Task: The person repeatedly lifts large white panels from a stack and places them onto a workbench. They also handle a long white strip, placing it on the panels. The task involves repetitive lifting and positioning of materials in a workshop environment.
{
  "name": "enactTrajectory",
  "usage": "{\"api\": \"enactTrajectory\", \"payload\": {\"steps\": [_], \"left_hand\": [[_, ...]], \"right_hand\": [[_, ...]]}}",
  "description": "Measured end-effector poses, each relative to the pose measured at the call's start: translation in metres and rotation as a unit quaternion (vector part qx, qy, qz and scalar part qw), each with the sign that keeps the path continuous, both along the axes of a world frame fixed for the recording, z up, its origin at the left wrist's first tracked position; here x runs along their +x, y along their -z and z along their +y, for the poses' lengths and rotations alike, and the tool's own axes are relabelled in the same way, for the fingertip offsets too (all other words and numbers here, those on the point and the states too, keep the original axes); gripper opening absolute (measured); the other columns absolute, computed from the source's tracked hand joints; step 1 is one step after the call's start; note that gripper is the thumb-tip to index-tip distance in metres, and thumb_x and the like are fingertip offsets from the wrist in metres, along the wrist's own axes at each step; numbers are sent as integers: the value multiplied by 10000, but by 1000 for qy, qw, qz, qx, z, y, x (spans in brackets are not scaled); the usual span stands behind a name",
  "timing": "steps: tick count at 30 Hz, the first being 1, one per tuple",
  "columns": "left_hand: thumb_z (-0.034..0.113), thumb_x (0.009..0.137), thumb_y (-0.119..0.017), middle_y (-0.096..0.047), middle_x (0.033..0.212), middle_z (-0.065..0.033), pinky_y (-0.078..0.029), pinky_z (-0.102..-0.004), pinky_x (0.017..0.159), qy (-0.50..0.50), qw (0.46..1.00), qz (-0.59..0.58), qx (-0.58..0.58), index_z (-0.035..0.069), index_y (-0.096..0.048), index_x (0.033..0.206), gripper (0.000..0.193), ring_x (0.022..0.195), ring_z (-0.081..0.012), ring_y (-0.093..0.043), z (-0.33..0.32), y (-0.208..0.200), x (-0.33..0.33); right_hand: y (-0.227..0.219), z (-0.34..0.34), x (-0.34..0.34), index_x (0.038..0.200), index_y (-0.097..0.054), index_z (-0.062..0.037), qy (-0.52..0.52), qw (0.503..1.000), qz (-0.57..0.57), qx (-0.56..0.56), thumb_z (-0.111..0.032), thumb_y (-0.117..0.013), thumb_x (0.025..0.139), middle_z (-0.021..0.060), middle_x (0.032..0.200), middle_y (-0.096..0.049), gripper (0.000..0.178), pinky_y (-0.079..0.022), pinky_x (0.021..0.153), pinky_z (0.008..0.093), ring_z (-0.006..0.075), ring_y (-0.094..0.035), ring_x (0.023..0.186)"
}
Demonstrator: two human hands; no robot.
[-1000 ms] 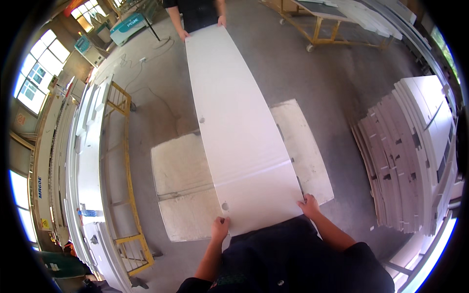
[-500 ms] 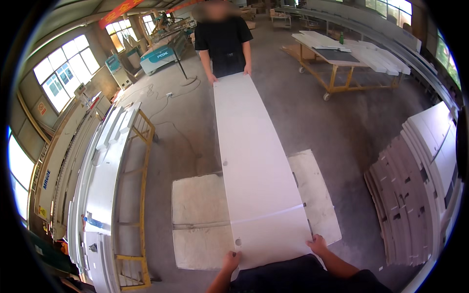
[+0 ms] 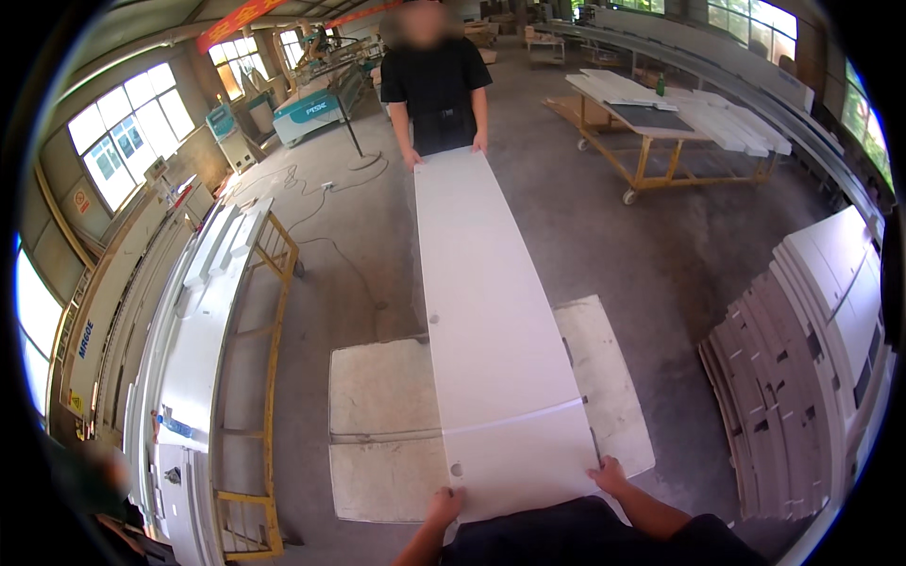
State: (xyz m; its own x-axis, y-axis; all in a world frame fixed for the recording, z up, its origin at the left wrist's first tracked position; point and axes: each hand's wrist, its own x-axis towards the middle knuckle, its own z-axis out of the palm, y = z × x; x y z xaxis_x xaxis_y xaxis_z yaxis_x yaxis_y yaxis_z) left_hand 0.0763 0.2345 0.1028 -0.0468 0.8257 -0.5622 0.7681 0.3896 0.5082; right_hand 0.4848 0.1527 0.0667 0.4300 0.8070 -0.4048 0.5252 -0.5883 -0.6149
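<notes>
A long white panel (image 3: 495, 311) stretches away from my body, its near end close to my dark clothing. My left hand (image 3: 444, 504) grips the near left corner, and my right hand (image 3: 609, 474) is closed on the right edge. At the far end a co-worker in a black shirt (image 3: 434, 85) holds the panel with both hands. A round hole (image 3: 457, 470) shows near my left hand, and small dark notches line the right edge. Below the panel, pale flat boards (image 3: 377, 391) lie on the floor, partly covered by it.
At left stands a yellow-framed bench (image 3: 274, 377) with white strips and a bottle (image 3: 176, 427). A tall stack of panels (image 3: 769, 396) rises at right. Farther back are a wheeled table (image 3: 651, 118) loaded with white boards and a cable (image 3: 340, 250) on the floor. Another person (image 3: 94, 481) appears at lower left.
My view has shifted slightly; the panel stays held at both ends with little visible movement. A person has come into view at the lower left edge.
</notes>
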Motion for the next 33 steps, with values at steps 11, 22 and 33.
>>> {"api": "enactTrajectory", "payload": {"steps": [11,22,33], "left_hand": [[483,846,-511,-555,1028,-317,-428,-507,847,-29,998,16,51,-61,-523,988,563,957,-462,-547,-11,12,11],[466,854,-526,-520,1102,-352,-420,-513,885,-17,998,-5,56,-63,-497,1068,571,1029,-477,-522,-6,19,13],[458,870,-507,-529,1068,-266,-458,-503,809,-25,995,67,64,-24,-459,1018,506,965,-437,-549,-14,-10,22]], "right_hand": [[8,-5,-12,989,-571,43,55,998,-9,-6,-289,-705,708,208,981,-586,455,-469,783,412,338,-574,911],[13,-4,-2,1017,-537,57,27,999,-36,-17,-280,-688,730,229,1034,-549,468,-448,816,438,346,-550,966],[-23,4,-22,1012,-521,47,23,999,-21,-17,-284,-634,804,183,1019,-551,407,-426,790,378,270,-535,937]]}}
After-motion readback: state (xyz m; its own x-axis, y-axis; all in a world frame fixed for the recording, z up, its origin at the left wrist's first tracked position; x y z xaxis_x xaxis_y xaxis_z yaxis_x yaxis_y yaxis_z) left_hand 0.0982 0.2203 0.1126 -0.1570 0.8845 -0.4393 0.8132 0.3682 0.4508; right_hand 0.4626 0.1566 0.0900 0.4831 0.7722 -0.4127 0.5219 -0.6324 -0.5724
